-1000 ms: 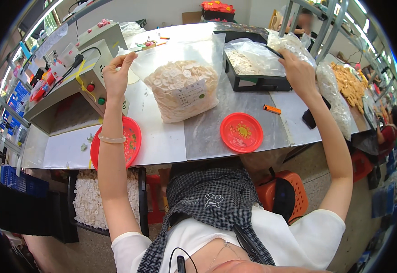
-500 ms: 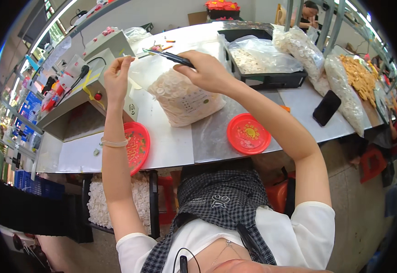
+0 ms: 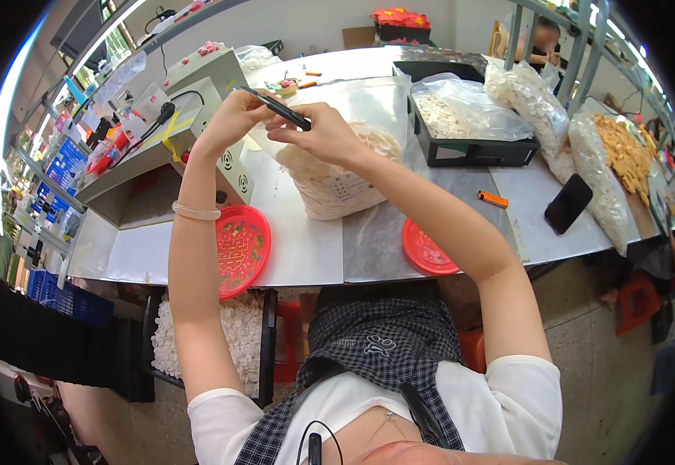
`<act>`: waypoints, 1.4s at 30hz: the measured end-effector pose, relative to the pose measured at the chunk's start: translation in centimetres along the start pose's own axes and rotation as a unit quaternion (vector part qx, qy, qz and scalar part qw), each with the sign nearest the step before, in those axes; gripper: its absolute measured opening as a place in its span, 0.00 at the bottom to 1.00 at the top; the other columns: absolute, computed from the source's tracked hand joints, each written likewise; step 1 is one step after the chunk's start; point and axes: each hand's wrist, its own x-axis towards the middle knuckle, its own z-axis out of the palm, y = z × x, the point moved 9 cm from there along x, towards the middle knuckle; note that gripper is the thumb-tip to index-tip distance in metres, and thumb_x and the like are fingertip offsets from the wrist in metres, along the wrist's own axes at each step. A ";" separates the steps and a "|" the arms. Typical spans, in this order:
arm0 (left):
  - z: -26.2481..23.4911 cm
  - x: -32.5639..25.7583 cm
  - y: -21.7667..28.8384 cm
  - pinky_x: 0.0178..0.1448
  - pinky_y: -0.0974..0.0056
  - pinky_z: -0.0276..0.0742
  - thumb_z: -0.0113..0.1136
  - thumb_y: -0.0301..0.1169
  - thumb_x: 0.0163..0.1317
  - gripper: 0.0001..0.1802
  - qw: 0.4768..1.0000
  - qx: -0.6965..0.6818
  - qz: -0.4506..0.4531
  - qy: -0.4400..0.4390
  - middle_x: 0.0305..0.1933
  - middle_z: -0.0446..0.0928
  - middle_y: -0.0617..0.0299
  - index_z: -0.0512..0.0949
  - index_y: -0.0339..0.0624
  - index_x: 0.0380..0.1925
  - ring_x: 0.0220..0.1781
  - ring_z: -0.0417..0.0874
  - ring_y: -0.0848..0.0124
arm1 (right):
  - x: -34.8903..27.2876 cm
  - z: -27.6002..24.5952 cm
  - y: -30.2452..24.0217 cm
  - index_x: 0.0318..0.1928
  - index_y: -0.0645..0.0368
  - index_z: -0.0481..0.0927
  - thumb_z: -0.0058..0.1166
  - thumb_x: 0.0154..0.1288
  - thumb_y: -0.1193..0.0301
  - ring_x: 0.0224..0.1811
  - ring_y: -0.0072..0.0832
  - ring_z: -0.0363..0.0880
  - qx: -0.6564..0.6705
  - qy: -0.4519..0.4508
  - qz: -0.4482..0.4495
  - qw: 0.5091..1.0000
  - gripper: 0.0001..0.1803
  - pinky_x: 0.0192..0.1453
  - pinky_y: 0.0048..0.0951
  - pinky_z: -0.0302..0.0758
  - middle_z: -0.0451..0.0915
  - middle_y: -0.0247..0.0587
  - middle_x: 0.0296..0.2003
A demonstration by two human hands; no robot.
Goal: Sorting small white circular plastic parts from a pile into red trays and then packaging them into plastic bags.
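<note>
My right hand [image 3: 318,133] grips a slim black tool with a grey metal front part [image 3: 295,116]; its exact kind is not clear. The tool points up and to the left, and its front end reaches my left hand [image 3: 233,120]. My left hand's fingers are bent closed beside the tool; what they pinch, if anything, is hidden. Below and behind both hands stands a clear plastic bag [image 3: 337,198] filled with pale flat pieces, upright on the table. A red round plate [image 3: 256,263] with a gold pattern lies near my left forearm.
Another red plate [image 3: 422,244] is partly behind my right forearm. Farther right lie an orange lighter [image 3: 492,199], a black phone [image 3: 568,203] and filled bags [image 3: 597,178]. A black crate [image 3: 477,155] stands behind. At left is a grey metal box [image 3: 97,198]; a bin of white pieces [image 3: 267,341] sits below.
My hands have come together: the right moved left with the tool, and the left turned inward to meet it. The small white piece at my left fingertips is now hidden.
</note>
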 end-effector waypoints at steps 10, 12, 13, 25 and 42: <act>0.1 0.8 -0.8 0.43 0.72 0.66 0.64 0.39 0.61 0.15 0.994 -0.024 -0.044 0.093 0.30 0.77 0.68 0.84 0.37 0.36 0.36 0.73 0.78 | -1.4 -0.3 -0.5 0.41 0.61 0.86 0.62 0.62 0.69 0.30 0.18 0.78 -0.005 0.073 -0.028 0.997 0.10 0.38 0.25 0.75 0.85 0.36 0.29; -0.4 0.9 -1.6 0.41 0.72 0.65 0.64 0.41 0.61 0.16 0.989 -0.045 -0.059 0.125 0.29 0.76 0.69 0.84 0.37 0.37 0.35 0.72 0.78 | -2.5 0.5 -1.7 0.41 0.61 0.85 0.62 0.62 0.69 0.30 0.19 0.78 -0.039 0.047 -0.052 0.997 0.10 0.38 0.25 0.75 0.85 0.36 0.30; -1.0 1.0 -2.2 0.40 0.72 0.64 0.64 0.41 0.61 0.16 0.986 -0.071 -0.058 0.140 0.28 0.76 0.69 0.84 0.37 0.35 0.34 0.71 0.78 | -2.8 1.0 -2.7 0.42 0.61 0.85 0.62 0.62 0.68 0.30 0.19 0.79 -0.074 0.021 -0.077 0.994 0.10 0.38 0.25 0.75 0.85 0.37 0.30; -0.1 2.5 0.2 0.38 0.73 0.66 0.62 0.39 0.63 0.16 0.989 -0.044 0.013 0.139 0.30 0.78 0.69 0.83 0.35 0.37 0.33 0.72 0.80 | -3.6 -7.9 -2.7 0.44 0.53 0.82 0.62 0.60 0.54 0.37 0.37 0.83 -0.358 -0.001 -0.091 0.929 0.19 0.39 0.36 0.76 0.83 0.40 0.40; 5.2 3.2 5.3 0.42 0.60 0.71 0.68 0.30 0.52 0.21 0.956 0.256 0.095 0.109 0.30 0.71 0.60 0.73 0.45 0.46 0.32 0.74 0.64 | -4.7 -14.1 -0.8 0.31 0.49 0.84 0.64 0.55 0.54 0.39 0.41 0.81 -0.420 0.028 -0.107 0.901 0.13 0.41 0.42 0.76 0.81 0.37 0.32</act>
